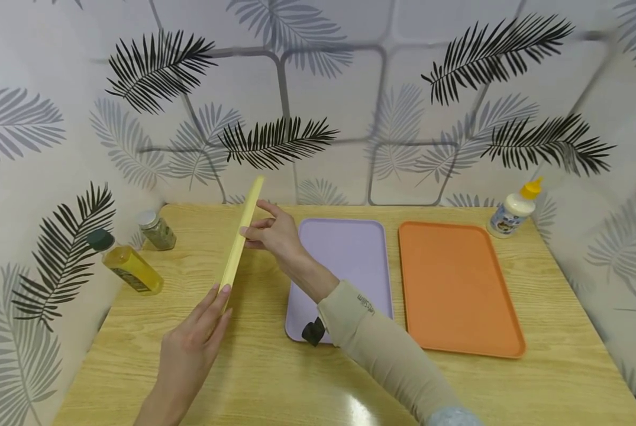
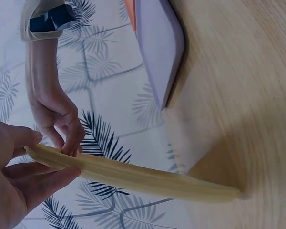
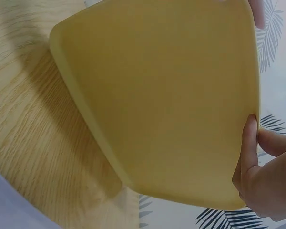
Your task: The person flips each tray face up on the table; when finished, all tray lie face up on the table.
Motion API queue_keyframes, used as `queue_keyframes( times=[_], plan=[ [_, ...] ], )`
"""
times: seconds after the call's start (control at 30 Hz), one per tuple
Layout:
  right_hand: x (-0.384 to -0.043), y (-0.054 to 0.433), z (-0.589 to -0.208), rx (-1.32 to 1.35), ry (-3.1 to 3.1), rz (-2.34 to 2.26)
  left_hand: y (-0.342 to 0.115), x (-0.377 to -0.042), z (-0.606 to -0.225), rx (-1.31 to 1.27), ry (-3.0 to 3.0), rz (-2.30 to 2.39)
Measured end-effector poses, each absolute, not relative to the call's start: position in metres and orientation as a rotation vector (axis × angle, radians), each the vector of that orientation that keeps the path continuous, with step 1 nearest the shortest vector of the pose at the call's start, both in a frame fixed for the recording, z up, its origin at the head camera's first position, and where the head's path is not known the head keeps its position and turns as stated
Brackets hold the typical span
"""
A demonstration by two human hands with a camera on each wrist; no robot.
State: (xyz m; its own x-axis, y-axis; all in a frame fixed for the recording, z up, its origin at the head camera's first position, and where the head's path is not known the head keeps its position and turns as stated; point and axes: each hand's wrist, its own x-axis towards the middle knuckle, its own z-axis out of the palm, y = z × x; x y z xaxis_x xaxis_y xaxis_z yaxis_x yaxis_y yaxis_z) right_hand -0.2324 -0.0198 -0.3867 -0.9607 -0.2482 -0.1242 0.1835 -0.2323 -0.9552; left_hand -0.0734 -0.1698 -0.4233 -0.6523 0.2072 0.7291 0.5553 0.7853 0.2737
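Both hands hold a yellow tray (image 1: 234, 260) up on its side, so the head view sees it nearly edge-on. My left hand (image 1: 192, 346) pinches its near end, thumb on one face and fingers on the other, as the left wrist view shows. Farther along the upper rim, my right hand (image 1: 280, 236) grips between thumb and fingers. The right wrist view shows a broad face of the yellow tray (image 3: 167, 95), with the right hand (image 3: 271, 176) at its edge. The tray's lower edge is close to the tabletop; whether it touches I cannot tell.
Flat on the wooden table (image 1: 264, 378) lie a purple tray (image 1: 344, 248) and, right of it, an orange tray (image 1: 456, 284). An oil bottle (image 1: 131, 266) and a spice jar (image 1: 158, 231) stand at left. A yellow-capped white bottle (image 1: 512, 213) stands back right, near the patterned wall covering.
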Motion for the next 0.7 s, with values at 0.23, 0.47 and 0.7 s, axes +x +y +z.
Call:
queue_keyframes(
  times=[0.23, 0.47, 0.7],
  plan=[
    [-0.231, -0.03, -0.377, -0.078, 1.714, -2.29, -0.168, -0.069, -0.41, -0.497, -2.221, -0.655],
    [-0.23, -0.038, -0.372, -0.081, 1.694, -2.292, -0.169, -0.065, -0.402, -0.421, -2.215, -0.688],
    [-0.232, -0.037, -0.375, -0.201, 1.743, -2.22, -0.174, -0.065, -0.402, -0.346, -2.191, -0.709]
  ],
)
